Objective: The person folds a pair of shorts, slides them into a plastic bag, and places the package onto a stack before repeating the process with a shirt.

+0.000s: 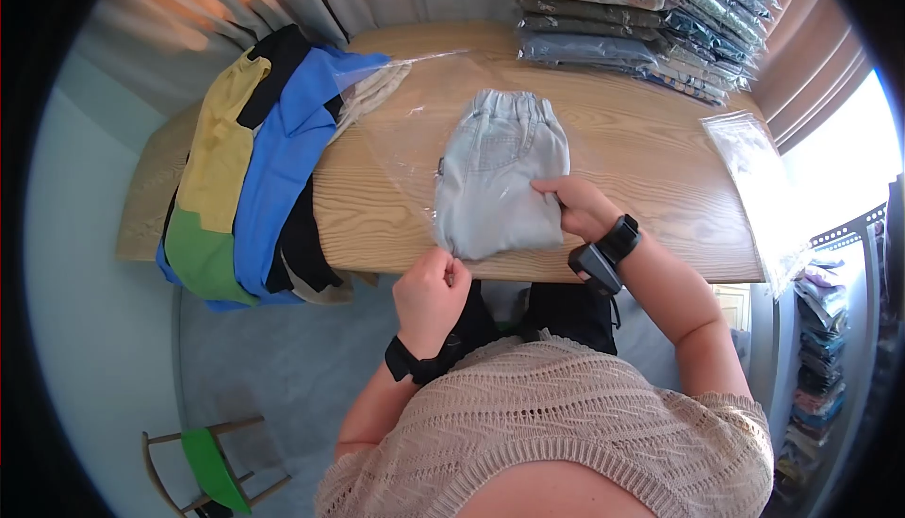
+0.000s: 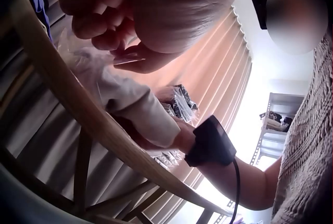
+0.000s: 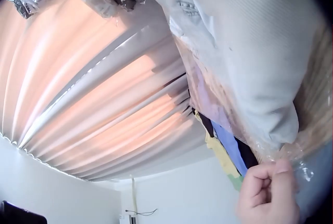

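A folded pair of light blue jeans [image 1: 504, 174], elastic waistband toward the far side, lies near the table's front edge. My right hand [image 1: 582, 209] grips its right side, thumb on top and the fingers hidden underneath. At the near left corner my left hand [image 1: 429, 301] has curled fingers and pinches the edge of a clear plastic bag [image 1: 401, 155]. That bag spreads over the wood to the left of the jeans. In the left wrist view a strip of the film [image 2: 129, 59] shows between thumb and fingers. The right wrist view shows the pinch beside the jeans' lower corner.
Yellow, blue, green and black garments [image 1: 250, 169] are heaped on the table's left end. Stacks of bagged clothes [image 1: 603, 23] stand at the back right. Flat clear bags [image 1: 754, 183] lie at the right edge. A chair [image 1: 212, 466] is on the floor at lower left.
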`<action>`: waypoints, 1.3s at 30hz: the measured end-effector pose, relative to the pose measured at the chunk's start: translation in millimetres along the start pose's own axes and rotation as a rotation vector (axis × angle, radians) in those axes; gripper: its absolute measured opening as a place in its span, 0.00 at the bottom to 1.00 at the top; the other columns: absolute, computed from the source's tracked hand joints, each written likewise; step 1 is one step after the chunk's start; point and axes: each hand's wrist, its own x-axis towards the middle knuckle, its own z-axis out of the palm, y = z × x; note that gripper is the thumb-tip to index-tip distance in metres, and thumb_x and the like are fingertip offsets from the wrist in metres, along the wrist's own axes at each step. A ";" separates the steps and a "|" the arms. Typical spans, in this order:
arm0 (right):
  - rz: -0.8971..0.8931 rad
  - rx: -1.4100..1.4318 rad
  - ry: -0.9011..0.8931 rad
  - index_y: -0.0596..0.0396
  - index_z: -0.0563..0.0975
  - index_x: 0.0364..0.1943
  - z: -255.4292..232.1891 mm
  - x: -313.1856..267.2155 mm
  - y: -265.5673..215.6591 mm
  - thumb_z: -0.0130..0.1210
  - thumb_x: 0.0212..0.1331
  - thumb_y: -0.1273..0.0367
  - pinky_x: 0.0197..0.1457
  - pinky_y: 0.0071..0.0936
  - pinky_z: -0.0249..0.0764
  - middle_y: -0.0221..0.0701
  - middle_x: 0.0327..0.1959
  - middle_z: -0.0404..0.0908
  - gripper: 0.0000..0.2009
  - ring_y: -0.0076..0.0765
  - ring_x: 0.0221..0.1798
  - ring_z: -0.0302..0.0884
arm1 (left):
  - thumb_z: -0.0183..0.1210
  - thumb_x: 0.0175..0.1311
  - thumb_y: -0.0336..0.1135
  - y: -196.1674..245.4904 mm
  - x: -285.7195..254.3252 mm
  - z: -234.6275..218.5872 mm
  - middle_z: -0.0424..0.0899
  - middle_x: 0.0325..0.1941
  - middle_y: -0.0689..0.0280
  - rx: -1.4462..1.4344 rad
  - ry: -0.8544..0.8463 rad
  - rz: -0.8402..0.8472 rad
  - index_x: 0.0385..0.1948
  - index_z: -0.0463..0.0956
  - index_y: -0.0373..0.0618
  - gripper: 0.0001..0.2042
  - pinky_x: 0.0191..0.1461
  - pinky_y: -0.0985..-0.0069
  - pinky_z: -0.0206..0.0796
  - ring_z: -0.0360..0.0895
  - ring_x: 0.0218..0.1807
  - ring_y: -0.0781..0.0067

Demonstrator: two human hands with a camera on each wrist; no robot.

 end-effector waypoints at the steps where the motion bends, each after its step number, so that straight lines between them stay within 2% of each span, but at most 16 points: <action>1: -0.006 0.070 -0.001 0.69 0.65 0.54 -2.7 12.4 1.6 0.45 0.62 0.77 0.58 0.40 0.73 0.43 0.52 0.74 0.16 0.43 0.53 0.75 | 0.58 0.49 0.29 0.3 -0.4 1.4 0.74 0.18 0.63 0.020 -0.021 0.013 0.18 0.68 0.44 0.07 0.23 0.67 0.64 0.73 0.20 0.60; 6: -0.182 0.147 -0.026 0.70 0.66 0.51 21.8 52.9 14.3 0.45 0.63 0.75 0.54 0.39 0.76 0.45 0.49 0.74 0.15 0.44 0.48 0.77 | 0.58 0.48 0.29 6.6 10.7 7.0 0.74 0.18 0.61 -0.045 -0.051 0.037 0.18 0.68 0.43 0.07 0.23 0.67 0.64 0.73 0.20 0.60; 11: -0.376 0.103 0.212 0.70 0.66 0.49 42.4 49.0 8.4 0.45 0.61 0.75 0.48 0.40 0.78 0.41 0.44 0.74 0.14 0.45 0.44 0.77 | 0.59 0.49 0.30 6.5 12.6 -1.8 0.75 0.17 0.60 -0.202 -0.055 -0.083 0.18 0.69 0.42 0.07 0.23 0.68 0.65 0.74 0.20 0.60; 14: -0.518 0.222 0.217 0.69 0.66 0.48 63.6 43.5 14.2 0.46 0.61 0.75 0.47 0.40 0.78 0.40 0.43 0.75 0.13 0.43 0.44 0.77 | 0.59 0.50 0.31 7.2 7.5 -2.1 0.75 0.17 0.61 -0.172 -0.040 -0.066 0.18 0.69 0.42 0.08 0.23 0.68 0.65 0.74 0.19 0.60; 16: -0.429 0.232 0.190 0.64 0.66 0.49 59.3 51.6 23.3 0.47 0.60 0.75 0.48 0.41 0.77 0.39 0.45 0.74 0.14 0.43 0.45 0.77 | 0.59 0.51 0.31 3.8 4.2 4.4 0.74 0.16 0.61 -0.138 -0.033 -0.042 0.18 0.70 0.42 0.08 0.24 0.68 0.65 0.74 0.19 0.61; 19: -0.036 0.069 -0.042 0.57 0.67 0.52 54.9 33.9 23.5 0.51 0.59 0.75 0.55 0.39 0.74 0.36 0.49 0.74 0.16 0.40 0.52 0.74 | 0.58 0.51 0.31 -2.7 2.8 0.0 0.74 0.16 0.61 -0.155 -0.014 -0.080 0.18 0.69 0.42 0.08 0.24 0.67 0.64 0.73 0.18 0.60; 20: -0.040 0.066 -0.043 0.57 0.67 0.52 55.4 26.8 22.3 0.51 0.59 0.75 0.55 0.39 0.74 0.36 0.49 0.74 0.16 0.40 0.52 0.74 | 0.58 0.51 0.31 -5.0 3.0 -3.1 0.73 0.16 0.61 -0.144 -0.015 -0.109 0.18 0.68 0.42 0.08 0.24 0.67 0.64 0.72 0.19 0.60; 23: 0.100 0.000 -0.356 0.57 0.65 0.58 48.7 23.1 18.2 0.45 0.67 0.65 0.61 0.39 0.70 0.35 0.57 0.71 0.18 0.38 0.59 0.71 | 0.58 0.50 0.30 -10.0 2.0 -16.1 0.73 0.15 0.60 -0.123 -0.013 -0.130 0.17 0.68 0.42 0.09 0.24 0.67 0.63 0.72 0.19 0.59; 26: -0.014 0.205 -0.445 0.56 0.66 0.58 41.6 28.1 6.9 0.42 0.68 0.62 0.61 0.39 0.68 0.34 0.58 0.71 0.19 0.35 0.59 0.70 | 0.58 0.48 0.29 -13.5 -2.8 -27.4 0.72 0.15 0.60 -0.102 -0.009 -0.149 0.16 0.67 0.41 0.08 0.23 0.68 0.62 0.71 0.18 0.61; 27: -0.017 0.206 -0.445 0.56 0.66 0.58 43.3 28.0 4.0 0.42 0.68 0.62 0.61 0.39 0.68 0.34 0.58 0.71 0.19 0.35 0.59 0.70 | 0.57 0.47 0.28 -14.0 -4.6 -31.2 0.72 0.15 0.60 -0.099 -0.017 -0.149 0.16 0.67 0.41 0.08 0.23 0.68 0.62 0.71 0.18 0.61; 29: -0.104 0.164 -0.274 0.57 0.68 0.55 50.5 28.1 -0.4 0.44 0.67 0.63 0.60 0.38 0.70 0.34 0.54 0.74 0.18 0.34 0.56 0.73 | 0.57 0.45 0.27 -15.2 -7.3 -37.5 0.71 0.14 0.61 -0.103 -0.034 -0.147 0.15 0.66 0.41 0.07 0.23 0.70 0.61 0.69 0.17 0.62; 30: -0.105 0.168 -0.278 0.57 0.68 0.55 55.0 28.0 -4.0 0.44 0.67 0.63 0.60 0.38 0.70 0.34 0.54 0.74 0.18 0.34 0.56 0.73 | 0.57 0.45 0.27 -16.0 -9.1 -38.8 0.71 0.14 0.61 -0.099 -0.033 -0.144 0.15 0.66 0.41 0.07 0.23 0.70 0.61 0.69 0.17 0.62; 32: -0.035 0.055 -0.084 0.57 0.70 0.53 62.9 29.2 -11.8 0.45 0.65 0.65 0.57 0.38 0.72 0.35 0.50 0.77 0.16 0.37 0.51 0.76 | 0.57 0.45 0.27 -18.5 -13.7 -40.8 0.71 0.14 0.61 -0.111 -0.065 -0.152 0.15 0.67 0.41 0.07 0.22 0.70 0.61 0.69 0.17 0.63; 36: 0.004 0.073 -0.153 0.58 0.68 0.54 46.5 64.8 -3.7 0.44 0.62 0.69 0.56 0.39 0.72 0.37 0.47 0.77 0.16 0.38 0.50 0.76 | 0.56 0.48 0.25 -22.0 -21.1 -39.0 0.68 0.12 0.63 -0.136 -0.067 -0.075 0.16 0.67 0.37 0.07 0.20 0.76 0.56 0.64 0.15 0.74; 38: -0.534 -0.274 0.073 0.59 0.69 0.53 47.2 66.0 10.4 0.44 0.58 0.76 0.52 0.35 0.74 0.36 0.44 0.77 0.17 0.35 0.45 0.76 | 0.56 0.48 0.25 -19.5 -22.0 -40.0 0.68 0.13 0.62 -0.154 -0.103 -0.072 0.16 0.67 0.38 0.07 0.21 0.75 0.57 0.65 0.15 0.73; 39: -0.534 -0.273 0.074 0.59 0.69 0.53 49.6 65.3 14.2 0.44 0.58 0.76 0.52 0.35 0.74 0.36 0.44 0.77 0.17 0.35 0.45 0.76 | 0.56 0.48 0.25 -18.4 -21.3 -40.0 0.68 0.13 0.62 -0.153 -0.105 -0.072 0.16 0.67 0.38 0.07 0.21 0.75 0.57 0.65 0.15 0.73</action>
